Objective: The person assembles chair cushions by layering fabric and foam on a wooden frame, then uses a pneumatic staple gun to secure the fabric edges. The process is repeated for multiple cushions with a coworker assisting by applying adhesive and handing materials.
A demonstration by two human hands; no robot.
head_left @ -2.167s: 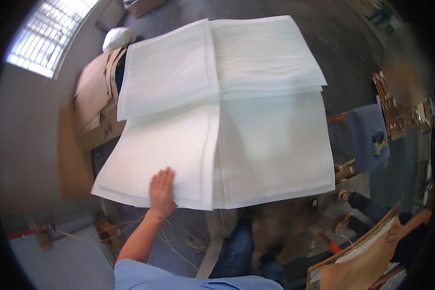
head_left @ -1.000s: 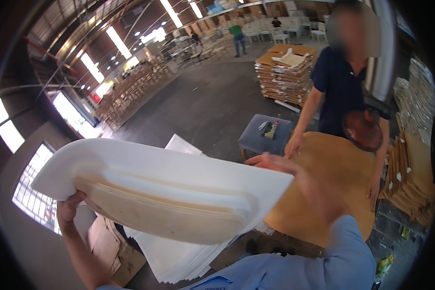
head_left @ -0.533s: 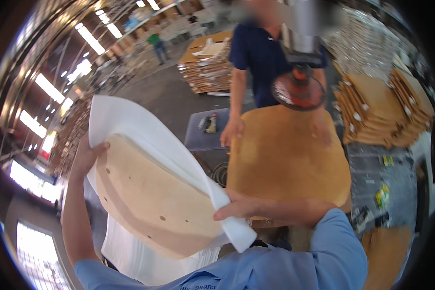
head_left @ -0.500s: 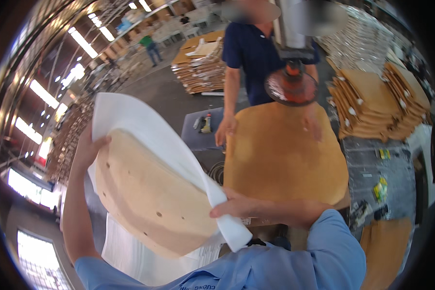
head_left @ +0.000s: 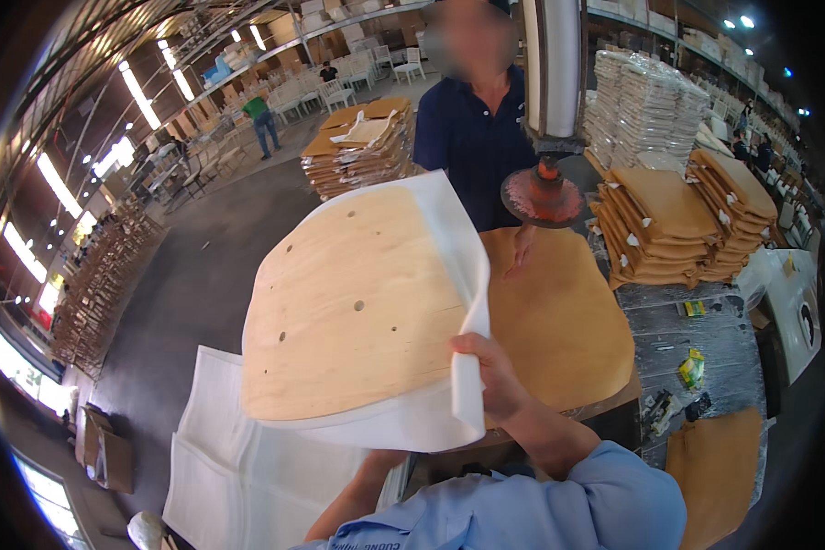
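Observation:
A pale plywood seat panel (head_left: 348, 316) with several holes lies against a white foam sheet (head_left: 463, 243), held up in front of me. My right hand (head_left: 493, 374) grips the folded right edge of the foam, thumb on the front near the panel's edge. Beneath the lower edge, my left hand (head_left: 387, 458) reaches under the foam; its fingers are hidden. Just beyond, a tan padded seat piece (head_left: 559, 321) lies on the work table, partly covered by the foam. A co-worker's hand (head_left: 521, 249) is over its far edge.
A co-worker in a dark blue shirt (head_left: 472, 137) stands opposite. A round reddish disc tool (head_left: 545, 194) hangs above the tan piece. Stacked tan pieces (head_left: 665, 220) sit at right, beside small yellow-green packets (head_left: 692, 368). White foam sheets (head_left: 211, 458) are piled at lower left.
The panel and foam have swung right and turned to face me more fully. My left hand has gone from the upper left edge to underneath. My right hand keeps its grip.

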